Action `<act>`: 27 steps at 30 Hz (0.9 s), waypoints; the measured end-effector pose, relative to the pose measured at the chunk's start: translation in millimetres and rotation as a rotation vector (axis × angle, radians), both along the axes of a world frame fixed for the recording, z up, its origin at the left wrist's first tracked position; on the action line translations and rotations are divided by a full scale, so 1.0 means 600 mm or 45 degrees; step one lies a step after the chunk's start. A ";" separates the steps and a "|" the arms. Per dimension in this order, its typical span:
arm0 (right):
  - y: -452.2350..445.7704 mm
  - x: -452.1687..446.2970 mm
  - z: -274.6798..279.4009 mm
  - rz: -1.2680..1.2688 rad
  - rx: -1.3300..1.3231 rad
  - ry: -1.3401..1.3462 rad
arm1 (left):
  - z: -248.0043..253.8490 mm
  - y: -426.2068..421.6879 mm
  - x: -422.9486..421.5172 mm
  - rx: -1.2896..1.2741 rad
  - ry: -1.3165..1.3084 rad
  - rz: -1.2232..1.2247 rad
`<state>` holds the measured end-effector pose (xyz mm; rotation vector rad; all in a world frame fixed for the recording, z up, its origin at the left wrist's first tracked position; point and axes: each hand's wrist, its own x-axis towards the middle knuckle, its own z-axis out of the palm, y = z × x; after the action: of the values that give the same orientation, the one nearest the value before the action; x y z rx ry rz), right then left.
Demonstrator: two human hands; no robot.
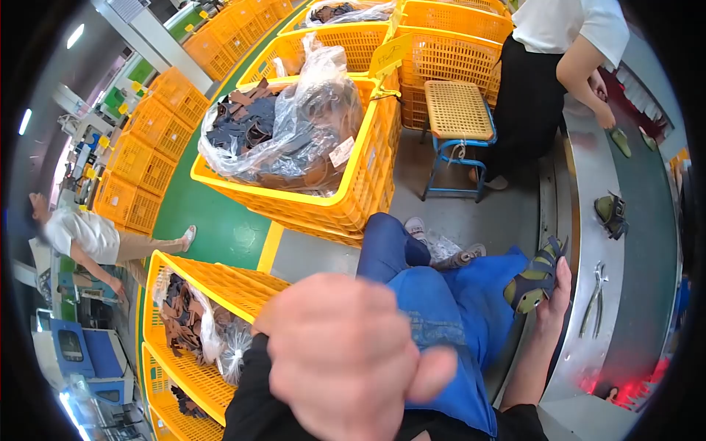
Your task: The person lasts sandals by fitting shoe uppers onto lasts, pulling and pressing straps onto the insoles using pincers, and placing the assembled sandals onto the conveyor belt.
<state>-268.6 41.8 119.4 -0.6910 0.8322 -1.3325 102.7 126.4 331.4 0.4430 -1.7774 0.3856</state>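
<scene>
My right hand point(557, 292) grips a sandal point(535, 278) with dark straps fitted over a green shoe last, beside the bench edge. My left hand point(346, 353) is raised close to the camera and blurred. Its fingers look curled into a fist with the thumb out to the right; whether anything is inside is hidden. Below both hands a blue apron point(448, 309) covers my lap. To the right of the held sandal, long-handled metal pincers point(593, 300) lie on the metal ledge. A second dark-strapped sandal point(612, 215) rests farther up the bench.
A conveyor belt point(638, 272) runs along the right, with a green last point(620, 142) near a standing person point(566, 44). Yellow crates point(294, 192) of dark and brown pieces stand ahead and left. A stool point(460, 110) sits beyond my knees. Another person point(88, 239) walks at far left.
</scene>
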 end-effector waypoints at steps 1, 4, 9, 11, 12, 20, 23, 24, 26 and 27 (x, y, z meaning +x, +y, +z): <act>0.001 -0.003 0.007 -0.008 -0.007 0.009 | 0.015 -0.013 -0.011 -0.241 0.011 0.078; 0.003 -0.012 0.006 -0.039 -0.046 0.008 | 0.039 -0.023 -0.040 -0.387 0.044 0.194; 0.010 -0.034 0.002 -0.097 -0.061 0.044 | 0.091 0.002 -0.022 -0.001 -0.078 0.175; 0.009 -0.042 0.010 -0.177 -0.081 0.059 | 0.104 0.011 -0.027 0.186 -0.150 0.258; 0.008 -0.051 0.016 -0.167 -0.108 0.065 | 0.107 0.010 -0.029 0.180 -0.153 0.246; 0.019 -0.086 0.055 -0.168 -0.115 0.036 | 0.061 -0.016 -0.010 0.118 0.202 -0.112; 0.016 -0.098 0.018 -0.258 -0.143 0.071 | 0.053 -0.068 -0.037 -0.022 0.445 -0.489; 0.016 -0.094 0.019 -0.265 -0.186 0.089 | 0.059 -0.087 -0.055 -0.054 0.513 -0.634; 0.025 -0.082 0.029 -0.219 -0.197 0.064 | 0.051 -0.053 -0.086 -0.316 0.984 -1.138; 0.029 -0.062 0.046 -0.231 -0.175 0.054 | 0.047 -0.027 -0.076 -0.308 1.044 -1.247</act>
<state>-305.9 59.2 146.7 -0.7670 0.8590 -1.5541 56.9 110.0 359.5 -0.4199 -0.9453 -0.2622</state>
